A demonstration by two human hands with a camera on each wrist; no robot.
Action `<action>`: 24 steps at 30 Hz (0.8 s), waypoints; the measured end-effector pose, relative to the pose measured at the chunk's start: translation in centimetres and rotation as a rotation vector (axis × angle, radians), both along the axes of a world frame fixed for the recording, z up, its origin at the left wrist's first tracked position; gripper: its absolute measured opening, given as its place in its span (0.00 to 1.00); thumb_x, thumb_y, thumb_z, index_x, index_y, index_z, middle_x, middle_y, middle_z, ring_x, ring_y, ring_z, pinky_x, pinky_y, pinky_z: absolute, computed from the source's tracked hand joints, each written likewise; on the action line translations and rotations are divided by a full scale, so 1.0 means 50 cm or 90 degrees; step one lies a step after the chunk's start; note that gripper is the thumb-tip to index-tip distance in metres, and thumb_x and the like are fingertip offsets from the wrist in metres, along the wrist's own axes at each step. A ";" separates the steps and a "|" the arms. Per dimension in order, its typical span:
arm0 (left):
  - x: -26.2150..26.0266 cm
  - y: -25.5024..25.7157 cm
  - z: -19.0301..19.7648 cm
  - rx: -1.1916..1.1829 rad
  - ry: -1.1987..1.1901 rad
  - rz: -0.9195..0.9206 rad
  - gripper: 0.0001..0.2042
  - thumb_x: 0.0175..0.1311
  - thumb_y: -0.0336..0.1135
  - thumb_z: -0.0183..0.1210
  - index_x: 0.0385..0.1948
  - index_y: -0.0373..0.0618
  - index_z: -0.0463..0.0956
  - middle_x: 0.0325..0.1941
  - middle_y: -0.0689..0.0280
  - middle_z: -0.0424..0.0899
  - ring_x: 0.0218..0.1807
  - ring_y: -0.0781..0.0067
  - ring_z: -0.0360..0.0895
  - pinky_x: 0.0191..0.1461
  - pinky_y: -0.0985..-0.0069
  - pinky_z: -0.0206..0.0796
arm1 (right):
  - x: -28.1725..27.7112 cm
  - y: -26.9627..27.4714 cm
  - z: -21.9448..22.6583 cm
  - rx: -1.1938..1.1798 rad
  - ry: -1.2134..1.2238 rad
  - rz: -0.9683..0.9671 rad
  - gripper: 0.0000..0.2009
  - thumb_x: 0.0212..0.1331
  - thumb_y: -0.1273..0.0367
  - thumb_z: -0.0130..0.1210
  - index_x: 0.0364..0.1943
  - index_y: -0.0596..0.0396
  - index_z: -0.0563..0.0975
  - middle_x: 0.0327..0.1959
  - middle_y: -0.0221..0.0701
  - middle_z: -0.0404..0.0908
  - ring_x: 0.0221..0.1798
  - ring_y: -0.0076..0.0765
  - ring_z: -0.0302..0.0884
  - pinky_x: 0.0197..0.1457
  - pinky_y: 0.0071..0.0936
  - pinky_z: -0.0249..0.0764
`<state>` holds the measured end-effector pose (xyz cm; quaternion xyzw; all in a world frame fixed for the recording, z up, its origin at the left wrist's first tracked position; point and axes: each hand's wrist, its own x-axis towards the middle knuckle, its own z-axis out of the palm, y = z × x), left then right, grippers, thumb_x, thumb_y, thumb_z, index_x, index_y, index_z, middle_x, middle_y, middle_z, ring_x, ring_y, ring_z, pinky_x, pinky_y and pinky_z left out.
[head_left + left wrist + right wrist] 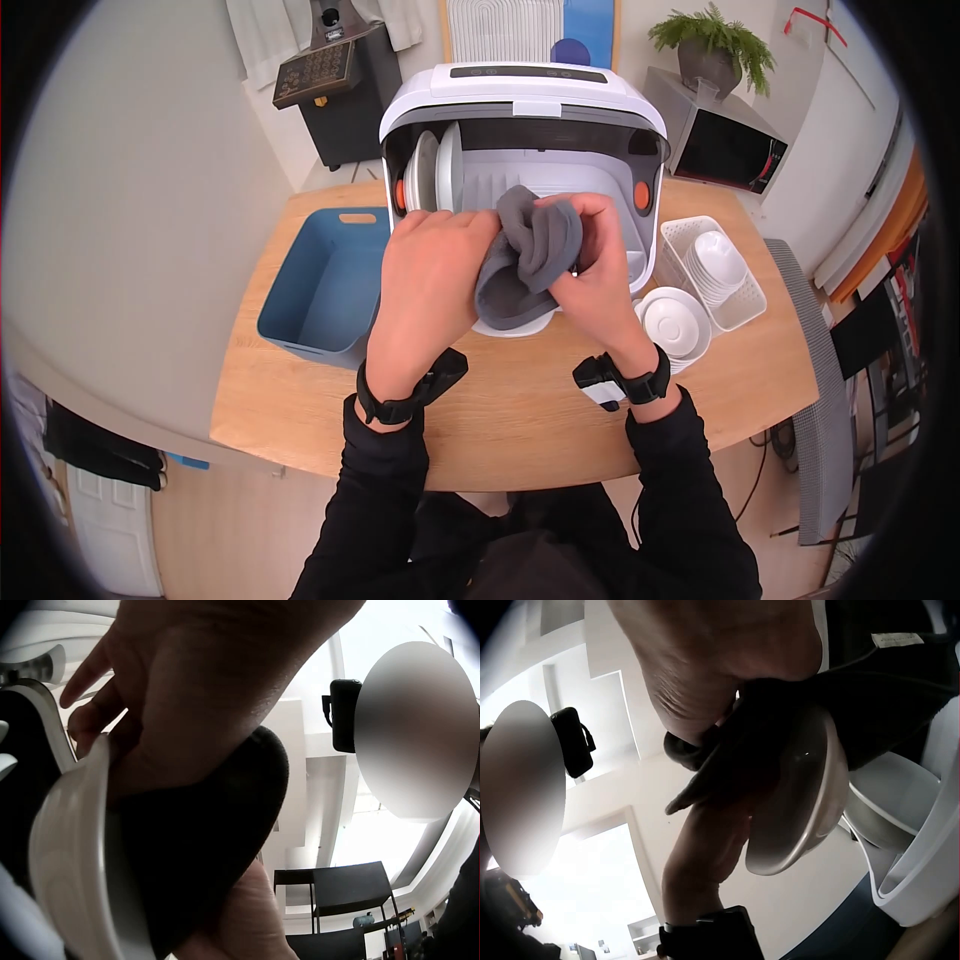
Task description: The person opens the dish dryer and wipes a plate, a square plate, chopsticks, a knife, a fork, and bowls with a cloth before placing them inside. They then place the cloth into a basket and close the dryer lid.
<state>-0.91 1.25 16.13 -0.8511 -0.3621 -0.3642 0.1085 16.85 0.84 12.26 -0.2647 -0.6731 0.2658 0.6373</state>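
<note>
My left hand (432, 285) grips a shallow white bowl (810, 802) by its rim, fingers on one side. In the head view only a sliver of the bowl shows below a grey cloth (530, 250). With my right hand (597, 265) I hold the bunched cloth, thumb and fingers around its folds. The cloth lies against the inner face of the bowl in the left wrist view, where it looks dark. Both hands are close together in front of an open countertop dishwasher (520, 85). Two white plates (450, 165) stand upright at the left of its rack.
A blue bin (320, 280) stands left of the dishwasher on the wooden table (480, 420). On the right are a white basket (740, 315) with stacked bowls (718, 262) and a stack of white saucers (675, 325). A microwave (725, 150) with a potted plant (710, 55) is behind.
</note>
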 end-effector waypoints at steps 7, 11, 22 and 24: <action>0.017 -0.003 0.000 0.076 0.000 0.017 0.06 0.47 0.24 0.58 0.27 0.44 0.74 0.25 0.64 0.77 0.34 0.61 0.75 0.45 0.68 0.63 | 0.035 0.012 0.015 -0.048 -0.164 -0.061 0.24 0.51 0.79 0.60 0.55 0.55 0.72 0.54 0.38 0.76 0.56 0.35 0.75 0.60 0.29 0.70; 0.041 -0.008 -0.015 0.100 0.025 0.032 0.07 0.48 0.24 0.57 0.30 0.45 0.77 0.25 0.66 0.77 0.34 0.63 0.75 0.50 0.67 0.64 | 0.057 0.004 0.022 -0.134 -0.231 -0.038 0.24 0.49 0.80 0.60 0.54 0.56 0.73 0.47 0.37 0.81 0.49 0.39 0.80 0.53 0.29 0.74; 0.078 0.005 -0.033 -0.072 -0.146 0.048 0.09 0.60 0.27 0.57 0.42 0.46 0.74 0.24 0.60 0.77 0.31 0.58 0.76 0.42 0.66 0.65 | 0.076 0.024 0.019 0.021 -0.090 -0.289 0.24 0.47 0.82 0.59 0.52 0.56 0.72 0.41 0.38 0.83 0.44 0.36 0.81 0.49 0.28 0.74; 0.082 0.005 -0.033 -0.143 -0.125 0.078 0.08 0.61 0.28 0.57 0.42 0.46 0.73 0.24 0.58 0.77 0.30 0.57 0.76 0.41 0.65 0.65 | 0.081 0.022 0.023 0.048 -0.111 -0.305 0.23 0.47 0.82 0.59 0.50 0.56 0.71 0.42 0.38 0.82 0.44 0.35 0.81 0.49 0.27 0.73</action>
